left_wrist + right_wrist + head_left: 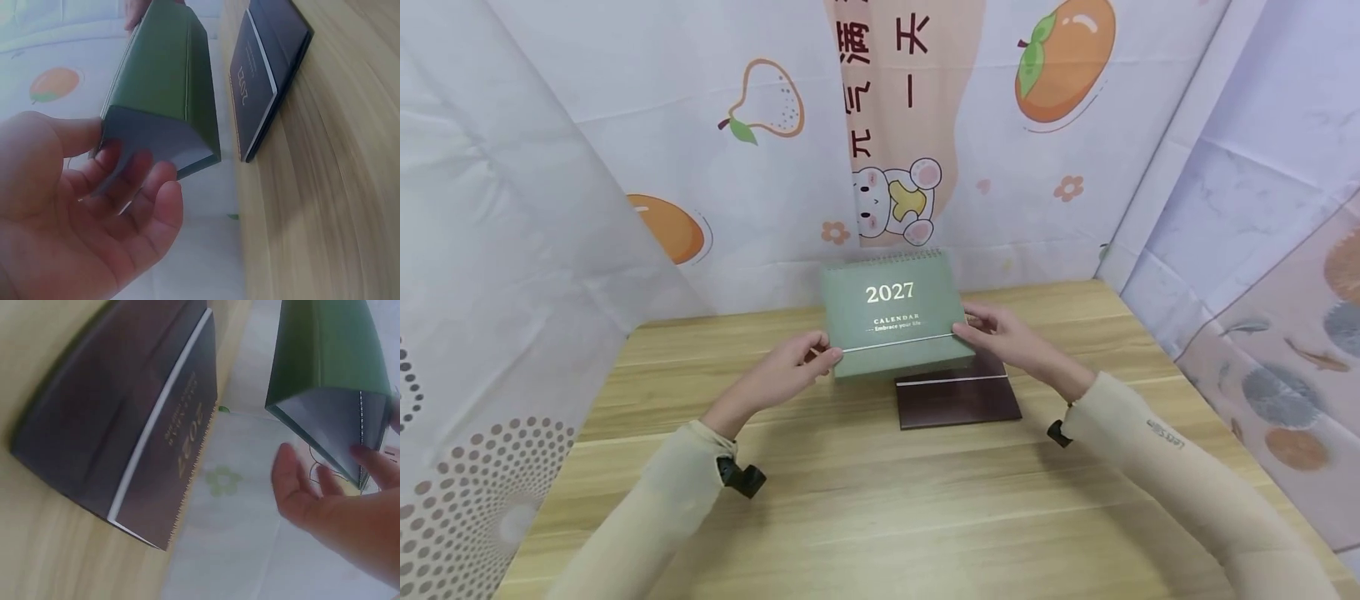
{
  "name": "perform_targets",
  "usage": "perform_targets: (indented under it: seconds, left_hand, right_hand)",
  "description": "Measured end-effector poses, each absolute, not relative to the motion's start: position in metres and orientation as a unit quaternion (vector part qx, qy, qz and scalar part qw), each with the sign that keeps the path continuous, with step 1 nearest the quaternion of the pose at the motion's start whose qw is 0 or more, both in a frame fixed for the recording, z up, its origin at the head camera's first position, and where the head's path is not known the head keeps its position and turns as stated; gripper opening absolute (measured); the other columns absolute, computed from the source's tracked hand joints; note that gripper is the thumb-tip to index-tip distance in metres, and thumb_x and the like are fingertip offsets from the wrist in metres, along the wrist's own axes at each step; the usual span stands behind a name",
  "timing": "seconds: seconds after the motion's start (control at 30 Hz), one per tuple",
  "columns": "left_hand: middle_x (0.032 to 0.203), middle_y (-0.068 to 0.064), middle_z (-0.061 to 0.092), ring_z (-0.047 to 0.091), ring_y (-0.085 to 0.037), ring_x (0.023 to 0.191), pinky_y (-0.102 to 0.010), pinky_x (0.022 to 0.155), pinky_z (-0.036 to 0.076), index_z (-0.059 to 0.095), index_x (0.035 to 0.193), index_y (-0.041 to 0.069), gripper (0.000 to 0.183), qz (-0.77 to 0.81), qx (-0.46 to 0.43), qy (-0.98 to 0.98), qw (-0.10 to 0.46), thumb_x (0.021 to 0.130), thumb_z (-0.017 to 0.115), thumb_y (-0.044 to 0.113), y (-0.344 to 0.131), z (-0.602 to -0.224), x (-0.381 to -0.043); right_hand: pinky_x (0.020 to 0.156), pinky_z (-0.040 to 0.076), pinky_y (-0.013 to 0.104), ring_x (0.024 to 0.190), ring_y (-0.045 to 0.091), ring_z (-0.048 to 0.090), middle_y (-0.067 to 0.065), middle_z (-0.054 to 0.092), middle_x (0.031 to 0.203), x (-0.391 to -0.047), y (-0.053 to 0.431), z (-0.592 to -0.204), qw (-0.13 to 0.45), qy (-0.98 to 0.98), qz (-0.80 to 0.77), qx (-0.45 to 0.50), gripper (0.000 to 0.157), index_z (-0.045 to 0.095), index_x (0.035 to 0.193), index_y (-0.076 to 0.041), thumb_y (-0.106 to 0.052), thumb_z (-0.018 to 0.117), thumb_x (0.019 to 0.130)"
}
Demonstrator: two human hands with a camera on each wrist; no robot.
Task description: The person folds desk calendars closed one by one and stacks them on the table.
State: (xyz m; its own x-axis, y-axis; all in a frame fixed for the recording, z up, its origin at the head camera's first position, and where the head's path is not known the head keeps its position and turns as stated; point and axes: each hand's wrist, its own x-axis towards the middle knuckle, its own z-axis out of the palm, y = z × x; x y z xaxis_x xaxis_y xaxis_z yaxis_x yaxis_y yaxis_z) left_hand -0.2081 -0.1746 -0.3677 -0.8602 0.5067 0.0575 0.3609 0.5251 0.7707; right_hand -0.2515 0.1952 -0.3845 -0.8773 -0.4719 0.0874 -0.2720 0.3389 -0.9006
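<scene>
A green 2027 desk calendar with a spiral top edge is held up off the table by both hands. My left hand pinches its left side edge between thumb and fingers; in the left wrist view the thumb lies on the front and fingertips reach into the hollow stand. My right hand pinches the right side edge, thumb in front. Beneath and partly behind it, a dark maroon desk calendar lies on the table. Its gold 2027 cover shows in the right wrist view, hidden from the head view.
The wood-grain table ends at a white printed curtain at the back. More curtain hangs at the left and right sides. A black wrist strap mount sits on the left sleeve.
</scene>
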Motion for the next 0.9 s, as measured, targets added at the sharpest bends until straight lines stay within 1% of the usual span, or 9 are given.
perform_targets:
  seconds: [0.1, 0.2, 0.27, 0.33, 0.47, 0.57, 0.63, 0.73, 0.9]
  left_hand:
    - [0.096, -0.008, 0.057, 0.057, -0.021, 0.080, -0.036, 0.068, 0.051, 0.055, 0.098, 0.008, 0.024, 0.419, 0.248, 0.870, 0.084, 0.107, 0.054, 0.030, -0.171, -0.368, -0.208]
    - [0.103, -0.013, 0.052, 0.054, -0.022, 0.082, -0.035, 0.069, 0.051, 0.053, 0.100, 0.006, 0.023, 0.426, 0.247, 0.866, 0.082, 0.108, 0.052, 0.028, -0.169, -0.369, -0.208]
    - [0.109, -0.016, 0.048, 0.053, -0.024, 0.086, -0.037, 0.073, 0.053, 0.050, 0.099, 0.005, 0.024, 0.435, 0.246, 0.862, 0.083, 0.109, 0.049, 0.027, -0.167, -0.370, -0.208]
    - [0.113, -0.018, 0.045, 0.051, -0.027, 0.089, -0.039, 0.075, 0.055, 0.048, 0.099, 0.004, 0.024, 0.446, 0.244, 0.857, 0.087, 0.110, 0.047, 0.026, -0.166, -0.370, -0.209]
    - [0.114, -0.019, 0.043, 0.050, -0.034, 0.101, -0.040, 0.077, 0.058, 0.048, 0.105, 0.002, 0.027, 0.460, 0.237, 0.850, 0.095, 0.111, 0.044, 0.028, -0.165, -0.371, -0.209]
    - [0.124, -0.018, 0.045, 0.049, -0.036, 0.117, -0.044, 0.081, 0.058, 0.051, 0.122, 0.003, 0.032, 0.472, 0.229, 0.845, 0.109, 0.111, 0.041, 0.032, -0.164, -0.370, -0.208]
    - [0.137, -0.017, 0.045, 0.047, -0.036, 0.127, -0.050, 0.086, 0.057, 0.048, 0.138, 0.007, 0.039, 0.483, 0.226, 0.838, 0.118, 0.112, 0.039, 0.035, -0.165, -0.370, -0.206]
    - [0.155, -0.008, 0.038, 0.043, -0.031, 0.138, -0.056, 0.089, 0.054, 0.038, 0.154, 0.018, 0.048, 0.494, 0.221, 0.831, 0.130, 0.111, 0.037, 0.040, -0.164, -0.368, -0.204]
    - [0.161, -0.002, 0.032, 0.040, -0.031, 0.141, -0.058, 0.088, 0.054, 0.027, 0.159, 0.030, 0.052, 0.510, 0.223, 0.817, 0.148, 0.110, 0.036, 0.044, -0.163, -0.367, -0.202]
  right_hand:
    - [0.099, 0.048, 0.031, 0.120, 0.022, 0.057, 0.009, 0.057, 0.144, -0.248, 0.198, -0.389, 0.108, 0.803, -0.547, -0.209, 0.054, 0.046, 0.154, -0.014, -0.032, 0.059, 0.105]
    - [0.108, 0.043, 0.045, 0.126, 0.025, 0.052, 0.009, 0.044, 0.155, -0.244, 0.197, -0.394, 0.128, 0.779, -0.585, -0.187, 0.057, 0.037, 0.158, -0.019, -0.035, 0.055, 0.107]
    - [0.110, 0.039, 0.054, 0.127, 0.027, 0.052, 0.010, 0.036, 0.160, -0.242, 0.195, -0.396, 0.139, 0.760, -0.611, -0.170, 0.059, 0.031, 0.161, -0.023, -0.039, 0.050, 0.108]
    - [0.108, 0.040, 0.060, 0.122, 0.030, 0.054, 0.016, 0.033, 0.160, -0.240, 0.191, -0.397, 0.151, 0.739, -0.639, -0.154, 0.061, 0.025, 0.162, -0.024, -0.043, 0.047, 0.108]
    - [0.102, 0.046, 0.058, 0.110, 0.029, 0.059, 0.025, 0.035, 0.150, -0.237, 0.182, -0.397, 0.165, 0.705, -0.679, -0.122, 0.065, 0.017, 0.164, -0.028, -0.050, 0.041, 0.108]
    - [0.101, 0.047, 0.054, 0.108, 0.027, 0.058, 0.025, 0.033, 0.149, -0.236, 0.176, -0.396, 0.166, 0.697, -0.688, -0.118, 0.066, 0.011, 0.164, -0.030, -0.051, 0.037, 0.108]
    - [0.100, 0.047, 0.053, 0.109, 0.026, 0.056, 0.024, 0.032, 0.151, -0.236, 0.173, -0.395, 0.164, 0.698, -0.687, -0.117, 0.066, 0.009, 0.164, -0.032, -0.053, 0.036, 0.108]
    - [0.101, 0.044, 0.057, 0.112, 0.030, 0.053, 0.023, 0.029, 0.154, -0.236, 0.171, -0.393, 0.165, 0.697, -0.688, -0.118, 0.068, 0.006, 0.164, -0.034, -0.056, 0.036, 0.107]
    - [0.106, 0.037, 0.051, 0.126, 0.034, 0.043, 0.017, 0.020, 0.162, -0.235, 0.170, -0.392, 0.169, 0.696, -0.688, -0.113, 0.071, 0.005, 0.164, -0.035, -0.058, 0.038, 0.105]
